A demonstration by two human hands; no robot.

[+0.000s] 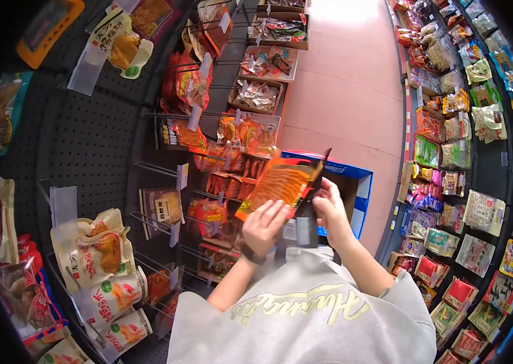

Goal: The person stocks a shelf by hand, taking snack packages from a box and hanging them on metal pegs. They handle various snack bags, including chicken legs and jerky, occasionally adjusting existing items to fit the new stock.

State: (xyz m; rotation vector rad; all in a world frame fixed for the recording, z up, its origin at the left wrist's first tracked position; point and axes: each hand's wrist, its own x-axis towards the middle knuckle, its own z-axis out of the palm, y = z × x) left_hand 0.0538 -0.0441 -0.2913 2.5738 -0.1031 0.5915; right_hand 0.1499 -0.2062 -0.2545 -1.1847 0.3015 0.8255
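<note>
In front of my chest, my left hand (265,225) is closed on the lower left part of an orange and red food packet (281,188). A dark-edged package (314,185) lies against the packet's right side, and my right hand (330,206) has its fingers curled at that edge. Whether it is one package or several stacked ones, I cannot tell. Beneath and behind my right hand stands a blue and white open carton (362,191). A dark band circles my left wrist.
Pegboard shelving (105,139) with hanging food packets and metal hooks stands on the left. Trays of packets (258,96) line its base. A pink tiled floor (344,91) runs ahead. Another shelf with many colourful packets (484,212) is on the right.
</note>
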